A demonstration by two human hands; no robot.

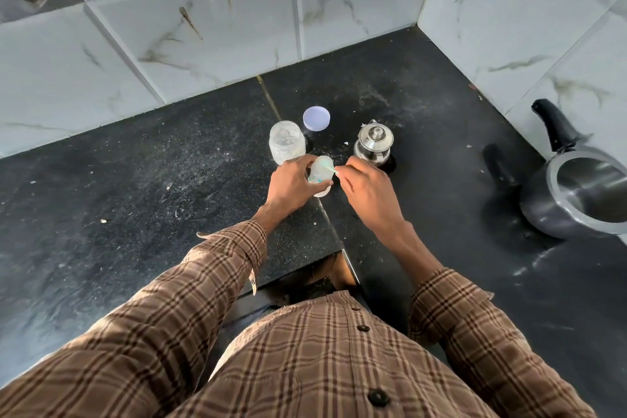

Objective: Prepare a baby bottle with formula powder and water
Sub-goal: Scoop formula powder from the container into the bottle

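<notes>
Fingers (334,170) of the right hand (368,192) pinch a small green scoop (329,167) over the baby bottle (320,176), which the left hand (293,185) grips upright. Powder dosing looks underway. Next, the scoop needs tipping squarely into the narrow mouth.

A dark speckled stone desk (135,180) meets a tiled corner. On it stand a clear jar (286,142), a baby bottle (321,176) and a steel kettle (373,142). A round white lid (316,118) lies behind them, and a pressure cooker (576,193) sits far right.

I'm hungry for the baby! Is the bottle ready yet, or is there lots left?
Not yet. The jar is already open, its lid lying beside it. Right now the left hand holds the baby bottle while the right hand tips a scoop at its mouth. Water from the kettle and closing the bottle seem left.
</notes>
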